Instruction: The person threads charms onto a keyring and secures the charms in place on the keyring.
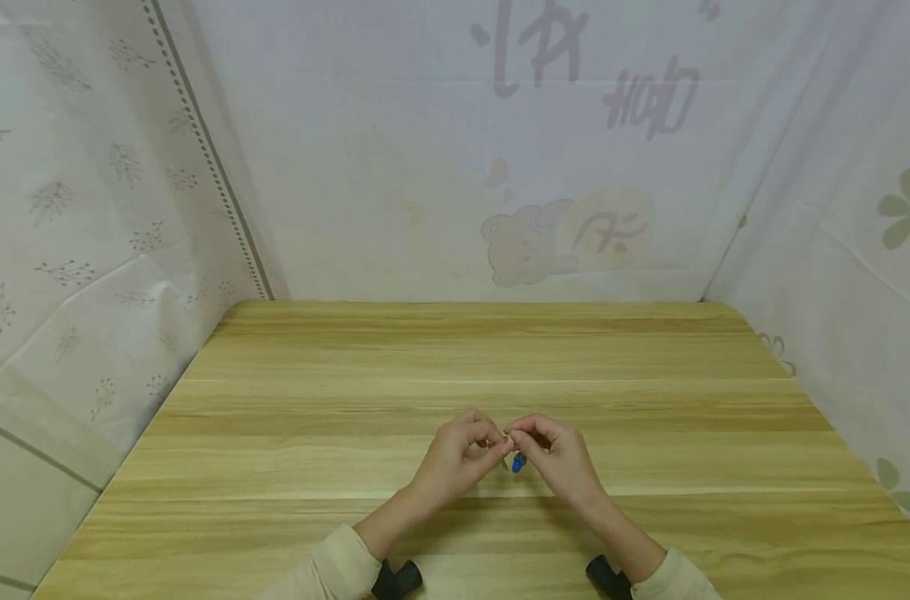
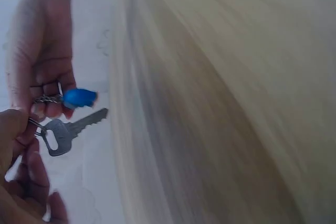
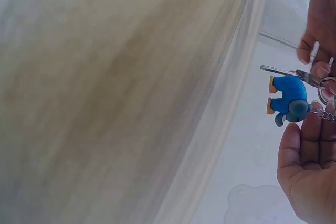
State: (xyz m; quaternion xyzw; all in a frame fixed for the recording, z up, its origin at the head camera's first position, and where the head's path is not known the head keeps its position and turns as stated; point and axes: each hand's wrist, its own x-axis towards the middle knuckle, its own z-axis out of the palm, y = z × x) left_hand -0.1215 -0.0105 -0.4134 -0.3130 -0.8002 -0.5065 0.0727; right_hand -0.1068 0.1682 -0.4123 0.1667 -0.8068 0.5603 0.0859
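My left hand (image 1: 455, 454) and right hand (image 1: 560, 458) meet above the tabletop, fingertips close together. Between them is a metal key ring (image 2: 37, 124), pinched by thumb and fingers of both hands. From the ring a silver key (image 2: 64, 136) sticks out, its toothed blade pointing away from the fingers. A blue figure keychain (image 3: 290, 92) with a grey head and orange feet hangs by a short chain (image 2: 48, 98) beside the right fingers. Fingertips hide part of the ring, so I cannot tell whether it is spread.
The wood-grain table (image 1: 290, 400) stretches out around the hands. Printed white cloth (image 1: 365, 167) stands along its back and both sides. Black wrist mounts (image 1: 397, 579) show near the sleeves at the front.
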